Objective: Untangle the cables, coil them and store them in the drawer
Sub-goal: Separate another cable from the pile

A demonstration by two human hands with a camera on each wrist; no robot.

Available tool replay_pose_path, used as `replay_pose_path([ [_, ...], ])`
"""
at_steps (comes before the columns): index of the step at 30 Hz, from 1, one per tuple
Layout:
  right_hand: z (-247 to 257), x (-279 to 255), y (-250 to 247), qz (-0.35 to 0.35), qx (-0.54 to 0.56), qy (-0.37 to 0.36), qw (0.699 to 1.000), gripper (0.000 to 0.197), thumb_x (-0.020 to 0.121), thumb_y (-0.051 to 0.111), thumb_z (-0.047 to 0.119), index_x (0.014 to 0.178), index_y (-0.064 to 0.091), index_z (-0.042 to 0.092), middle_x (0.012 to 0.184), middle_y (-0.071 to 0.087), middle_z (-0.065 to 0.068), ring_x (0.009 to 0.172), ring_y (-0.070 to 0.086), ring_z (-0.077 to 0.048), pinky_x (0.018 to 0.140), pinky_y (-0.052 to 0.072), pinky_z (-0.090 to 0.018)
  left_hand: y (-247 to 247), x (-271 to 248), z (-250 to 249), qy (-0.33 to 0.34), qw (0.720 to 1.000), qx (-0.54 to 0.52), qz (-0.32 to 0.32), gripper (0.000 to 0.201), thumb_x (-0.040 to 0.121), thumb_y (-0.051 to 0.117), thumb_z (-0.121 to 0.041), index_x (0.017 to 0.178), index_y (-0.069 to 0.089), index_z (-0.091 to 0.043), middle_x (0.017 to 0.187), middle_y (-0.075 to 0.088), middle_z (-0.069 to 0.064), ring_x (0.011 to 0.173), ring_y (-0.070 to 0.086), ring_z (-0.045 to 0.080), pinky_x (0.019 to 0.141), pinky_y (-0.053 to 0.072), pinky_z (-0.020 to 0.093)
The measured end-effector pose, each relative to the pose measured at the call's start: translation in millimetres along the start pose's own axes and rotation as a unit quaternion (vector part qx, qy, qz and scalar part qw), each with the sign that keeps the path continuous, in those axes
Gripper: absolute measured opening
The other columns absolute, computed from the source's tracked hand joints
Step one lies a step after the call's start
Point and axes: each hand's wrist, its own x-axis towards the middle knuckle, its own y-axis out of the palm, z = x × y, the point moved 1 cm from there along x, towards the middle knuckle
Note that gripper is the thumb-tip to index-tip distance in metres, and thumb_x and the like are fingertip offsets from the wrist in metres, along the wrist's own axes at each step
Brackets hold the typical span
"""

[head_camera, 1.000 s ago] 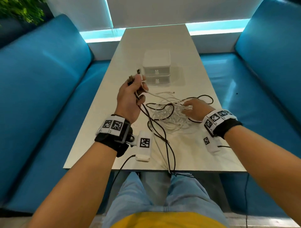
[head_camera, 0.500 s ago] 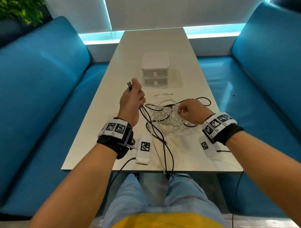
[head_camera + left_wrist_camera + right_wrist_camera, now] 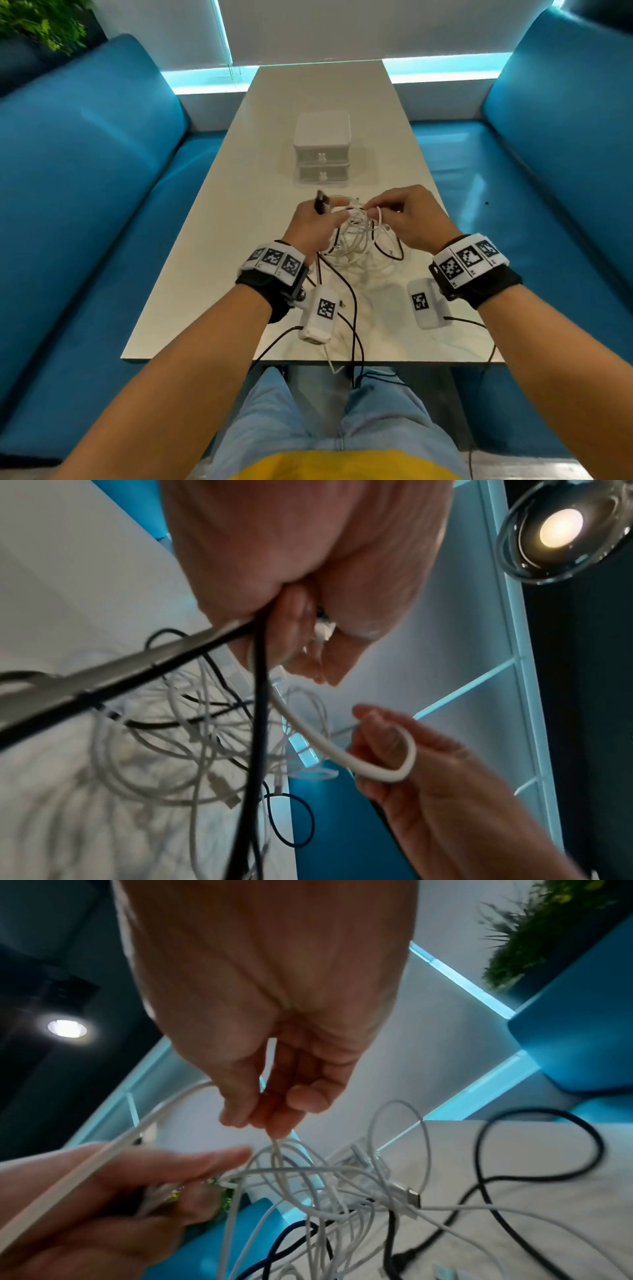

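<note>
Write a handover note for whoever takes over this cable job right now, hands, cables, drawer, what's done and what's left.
Left hand: grips black cable and white cable ends, plug sticking up.
Right hand: pinches a white cable strand from the tangle.
Tangle: lifted partly off the table, black and white cables knotted together.
Drawer unit: beyond the hands, both drawers closed.
Done: nothing coiled or stored.
Left: separate, coil, open drawer, store.
</note>
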Motion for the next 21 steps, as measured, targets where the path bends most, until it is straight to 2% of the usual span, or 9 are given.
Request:
replay_pose_path([
  [2, 8.7, -4.8, -0.3, 0.008, 0.01, -0.041, 0.999, 0.014, 0.085, 0.069, 0.008, 0.086, 0.074, 0.021, 0.083, 0.07, 0.013, 0.08, 0.064, 0.0, 0.078, 0.048, -0.017, 12.2, 0.6, -5.1, 0.03, 0.999, 0.03, 0.031, 0.02, 0.081, 0.073, -0.017, 0.1, 0.072, -0.019, 0.08, 0.069, -0.002, 0.063, 0.06, 0.001, 0.047, 0.039, 0.015],
  [4, 11.6, -7.7, -1.9, 0.005, 0.021, -0.074, 0.997, 0.019, 0.085, 0.067, 0.003, 0.087, 0.072, 0.022, 0.087, 0.068, 0.014, 0.082, 0.063, 0.001, 0.077, 0.046, -0.012, 19.0, 1.4, -10.7, 0.069, 0.995, 0.059, 0.048, 0.012, 0.079, 0.073, -0.015, 0.088, 0.073, -0.023, 0.073, 0.069, -0.006, 0.062, 0.062, 0.002, 0.054, 0.044, 0.018],
  [7, 6.9, -8.7, -6.1, -0.002, 0.032, -0.082, 0.996, 0.022, 0.085, 0.067, 0.003, 0.087, 0.07, 0.025, 0.084, 0.066, 0.012, 0.08, 0.06, 0.004, 0.074, 0.043, -0.008, 22.4, 5.0, -7.7, 0.102, 0.987, 0.12, 0.044, 0.005, 0.08, 0.073, -0.025, 0.078, 0.074, -0.03, 0.075, 0.072, -0.003, 0.074, 0.067, 0.015, 0.071, 0.051, 0.033],
  [10, 6.2, -8.8, -6.9, -0.005, 0.041, -0.084, 0.996, 0.021, 0.085, 0.067, 0.004, 0.089, 0.071, 0.024, 0.083, 0.065, 0.014, 0.081, 0.06, 0.005, 0.073, 0.043, -0.01, 25.2, 3.2, -1.4, 0.121, 0.984, 0.128, 0.023, 0.013, 0.081, 0.071, -0.04, 0.068, 0.07, -0.036, 0.063, 0.068, 0.002, 0.062, 0.062, 0.02, 0.063, 0.047, 0.039],
  [13, 16.7, -12.1, -5.3, -0.041, 0.061, -0.124, 0.99, 0.02, 0.085, 0.065, 0.002, 0.089, 0.071, 0.021, 0.084, 0.065, 0.014, 0.081, 0.061, 0.002, 0.071, 0.047, -0.016, 25.9, 2.1, -0.7, 0.114, 0.981, 0.154, -0.009, 0.029, 0.083, 0.072, -0.034, 0.057, 0.059, -0.033, 0.044, 0.052, -0.012, 0.044, 0.049, 0.002, 0.05, 0.036, 0.021],
  [15, 22.8, -15.2, -2.8, -0.08, 0.099, -0.149, 0.981, 0.023, 0.085, 0.066, 0.001, 0.091, 0.069, 0.023, 0.083, 0.065, 0.013, 0.078, 0.061, 0.001, 0.068, 0.05, -0.021, 25.5, 4.4, 2.0, 0.108, 0.978, 0.177, -0.005, 0.021, 0.083, 0.073, -0.032, 0.064, 0.064, -0.029, 0.05, 0.054, -0.014, 0.047, 0.049, -0.002, 0.052, 0.036, 0.018],
  [18, 19.7, -19.9, 5.3, -0.065, 0.118, -0.085, 0.987, 0.037, 0.085, 0.07, 0.011, 0.115, 0.058, 0.028, 0.091, 0.061, 0.007, 0.077, 0.059, -0.003, 0.068, 0.049, -0.017, 21.9, 4.7, 1.3, 0.1, 0.987, 0.129, 0.006, 0.02, 0.083, 0.072, -0.027, 0.064, 0.068, -0.025, 0.052, 0.058, -0.012, 0.047, 0.05, 0.002, 0.054, 0.039, 0.024],
  [20, 3.1, -20.3, 15.7, 0.025, 0.051, -0.007, 0.998, 0.057, 0.083, 0.074, 0.023, 0.131, 0.045, 0.03, 0.102, 0.054, 0.007, 0.082, 0.056, -0.006, 0.071, 0.047, -0.017, 18.4, 3.8, -0.9, 0.095, 0.995, 0.042, 0.002, 0.011, 0.083, 0.072, -0.022, 0.073, 0.074, -0.023, 0.064, 0.068, -0.005, 0.06, 0.061, 0.008, 0.064, 0.05, 0.029],
  [21, -7.3, -19.7, 21.4, 0.075, 0.018, 0.018, 0.997, 0.06, 0.083, 0.073, 0.027, 0.134, 0.043, 0.03, 0.103, 0.054, 0.008, 0.086, 0.056, -0.007, 0.074, 0.047, -0.02, 16.3, 2.3, -3.5, 0.094, 0.996, 0.003, 0.007, 0.006, 0.084, 0.072, -0.022, 0.078, 0.075, -0.022, 0.071, 0.071, -0.004, 0.067, 0.065, 0.007, 0.069, 0.051, 0.029],
])
